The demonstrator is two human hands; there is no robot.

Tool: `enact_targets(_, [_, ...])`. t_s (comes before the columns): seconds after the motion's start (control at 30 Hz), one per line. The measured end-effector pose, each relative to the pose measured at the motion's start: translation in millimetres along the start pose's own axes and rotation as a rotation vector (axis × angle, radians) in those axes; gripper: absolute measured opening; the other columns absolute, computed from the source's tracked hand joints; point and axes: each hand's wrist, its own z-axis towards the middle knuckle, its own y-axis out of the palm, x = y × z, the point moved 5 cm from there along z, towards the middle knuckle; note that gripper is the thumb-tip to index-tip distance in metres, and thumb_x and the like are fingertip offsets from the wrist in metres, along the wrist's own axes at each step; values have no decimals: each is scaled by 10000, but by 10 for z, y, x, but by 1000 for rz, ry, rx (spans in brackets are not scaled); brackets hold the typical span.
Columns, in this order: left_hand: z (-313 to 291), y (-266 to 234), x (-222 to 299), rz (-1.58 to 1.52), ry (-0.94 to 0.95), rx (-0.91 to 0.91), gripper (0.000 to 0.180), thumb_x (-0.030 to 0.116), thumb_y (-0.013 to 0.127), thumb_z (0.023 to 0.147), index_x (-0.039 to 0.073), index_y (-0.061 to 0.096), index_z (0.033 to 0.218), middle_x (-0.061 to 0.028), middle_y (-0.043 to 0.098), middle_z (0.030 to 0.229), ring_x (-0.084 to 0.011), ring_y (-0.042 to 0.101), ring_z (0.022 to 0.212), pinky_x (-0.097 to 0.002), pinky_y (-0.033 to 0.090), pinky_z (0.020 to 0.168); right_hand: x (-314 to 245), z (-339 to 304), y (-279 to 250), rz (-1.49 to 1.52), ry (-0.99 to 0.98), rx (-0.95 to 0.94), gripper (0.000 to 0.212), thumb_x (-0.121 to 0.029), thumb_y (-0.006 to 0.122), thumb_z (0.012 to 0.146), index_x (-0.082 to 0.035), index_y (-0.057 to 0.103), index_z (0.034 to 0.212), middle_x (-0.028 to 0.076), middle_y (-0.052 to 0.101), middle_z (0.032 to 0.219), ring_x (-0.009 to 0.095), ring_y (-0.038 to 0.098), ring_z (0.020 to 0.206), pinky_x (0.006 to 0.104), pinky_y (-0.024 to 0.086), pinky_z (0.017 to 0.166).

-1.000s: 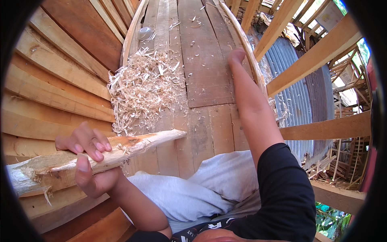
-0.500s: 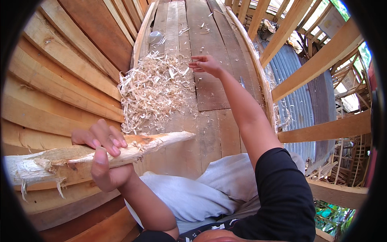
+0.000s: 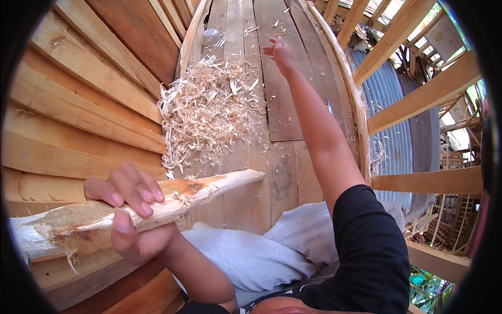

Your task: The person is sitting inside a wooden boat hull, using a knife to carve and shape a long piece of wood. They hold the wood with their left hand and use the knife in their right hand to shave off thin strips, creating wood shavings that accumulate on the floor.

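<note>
My left hand [image 3: 133,212] is wrapped round a pale, partly shaved wooden pole [image 3: 209,189], fingers over the top and thumb on the near side. The pole lies across the lower left, its tapered end pointing right. Frayed strips of wood hang from its left part. Stretched far forward over the floorboards, my right hand [image 3: 281,52] holds nothing I can see, and its fingers are apart. Below that hand, toward the right edge of the boards, lies a thin knife-like tool [image 3: 329,105], small and partly hard to make out.
A heap of curled wood shavings [image 3: 209,107] covers the floor at centre left. Behind it stands a clear cup-like container [image 3: 212,36]. Wooden planks [image 3: 78,104] wall the left side. Along the right run a rail post [image 3: 361,125] and slats, with corrugated metal sheeting [image 3: 389,131] beyond.
My right hand has reached farther forward and slightly right. The left hand keeps its hold on the pole. The whole view has shifted a little.
</note>
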Motion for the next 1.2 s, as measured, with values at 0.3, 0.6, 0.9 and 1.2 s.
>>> enact_targets(0.3, [-32,-8,-19,-106,-24,-51,189,144,548,782,61,418,890,-47,446,615,-125,399,616,-256,398,562,349,-1164,567,218,-198,-270,689,-471,370,976,-47,202,1492,327,376,1411,428,269,1384,465,213,1146])
enact_targets(0.6, [-45,-34,35,-90,-16,-15,161,64,552,767,50,417,853,-50,441,596,-118,439,563,-238,444,540,549,-1766,485,188,-60,-116,651,-367,384,994,-12,166,1494,298,298,1474,381,285,1389,448,209,1138])
enact_targets(0.9, [-54,24,312,-132,-36,-53,156,47,551,733,42,422,820,-44,426,612,-109,424,542,-243,442,519,710,-2193,223,194,-74,-72,664,-425,390,994,-18,209,1487,227,394,1451,355,239,1414,430,106,1159])
enact_targets(1.2, [-86,-6,655,-164,-21,-109,183,76,566,731,42,424,842,-47,426,597,-116,404,562,-248,411,522,367,-2913,240,-578,140,405,655,-395,446,959,11,292,1449,272,337,1465,444,167,1414,507,97,1153])
